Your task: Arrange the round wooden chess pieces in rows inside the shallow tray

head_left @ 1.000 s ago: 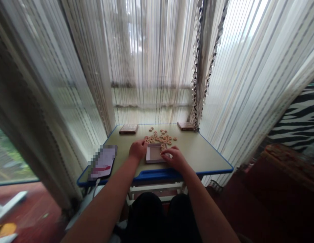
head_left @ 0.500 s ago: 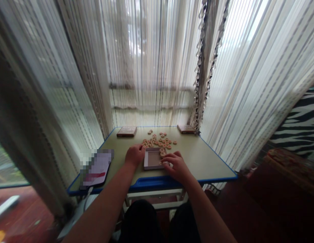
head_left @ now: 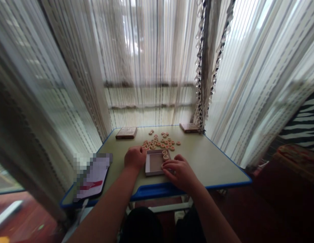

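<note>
A shallow open box point(head_left: 154, 172) sits near the front of the table. Two round wooden Chinese chess pieces point(head_left: 165, 157) lie along its right side. My right hand point(head_left: 180, 171) reaches over the box's right wall, its fingertips bent onto another piece mostly hidden beneath them. At the box's far left corner, my left hand point(head_left: 134, 158) is closed with curled fingers. What it holds, if anything, is hidden. Just beyond the box, several loose Chinese chess pieces point(head_left: 159, 144) are spread in a loose cluster.
The pale green table point(head_left: 210, 162) has a blue edge. Two flat brown boxes stand at the back, one at the left point(head_left: 126, 132) and one at the right point(head_left: 189, 127). A tablet-like device point(head_left: 96, 179), partly blurred, lies at the left. Striped curtains point(head_left: 146, 67) hang behind.
The view has shifted slightly, so the table appears a little larger. Both hands keep nearly the same places by the box, and the right fingertips remain at its right side.
</note>
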### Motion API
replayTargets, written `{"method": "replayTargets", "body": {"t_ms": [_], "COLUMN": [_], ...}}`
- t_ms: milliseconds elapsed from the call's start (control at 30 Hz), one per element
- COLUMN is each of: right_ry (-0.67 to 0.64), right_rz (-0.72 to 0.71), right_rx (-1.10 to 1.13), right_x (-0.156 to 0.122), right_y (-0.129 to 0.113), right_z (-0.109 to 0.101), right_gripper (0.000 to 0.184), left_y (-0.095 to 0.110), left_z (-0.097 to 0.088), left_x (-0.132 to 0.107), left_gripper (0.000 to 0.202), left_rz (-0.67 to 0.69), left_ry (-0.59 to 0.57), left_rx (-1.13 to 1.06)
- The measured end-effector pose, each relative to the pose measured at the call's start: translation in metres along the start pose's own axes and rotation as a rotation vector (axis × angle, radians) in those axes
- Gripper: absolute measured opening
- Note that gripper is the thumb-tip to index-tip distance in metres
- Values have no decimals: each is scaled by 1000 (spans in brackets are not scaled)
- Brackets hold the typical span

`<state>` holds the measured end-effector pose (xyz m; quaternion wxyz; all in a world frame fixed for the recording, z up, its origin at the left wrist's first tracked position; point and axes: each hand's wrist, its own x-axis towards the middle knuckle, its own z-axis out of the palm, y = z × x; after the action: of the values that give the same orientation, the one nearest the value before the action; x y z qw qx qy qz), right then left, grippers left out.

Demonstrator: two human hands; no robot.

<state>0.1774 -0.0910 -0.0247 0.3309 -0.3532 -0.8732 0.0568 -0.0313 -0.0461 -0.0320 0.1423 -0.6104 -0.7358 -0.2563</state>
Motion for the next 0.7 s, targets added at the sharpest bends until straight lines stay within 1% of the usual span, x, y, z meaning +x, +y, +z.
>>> {"method": "replayTargets", "body": {"t_ms": [167,367,533,700], "right_ry": [51,110,75,69], "right_rz": [66,95,120,136], "right_rx": [-94,-136,-133,-125], "right_x": [-1,-3,-3,-3], "right_y": [0,1,2,3], "right_z": [4,3,3,5], "right_gripper": [16,24,22,26], "left_y": [0,-3,-6,-5], "left_z": [-1,-2,-3,-1], "left_x": [-1,0,0,1], "left_gripper": [33,34,35,35], "left_rz": [-12,-27,-38,-32], "left_ry": [-24,-71,-93,-100], "left_rx": [17,-11,-38,-57]}}
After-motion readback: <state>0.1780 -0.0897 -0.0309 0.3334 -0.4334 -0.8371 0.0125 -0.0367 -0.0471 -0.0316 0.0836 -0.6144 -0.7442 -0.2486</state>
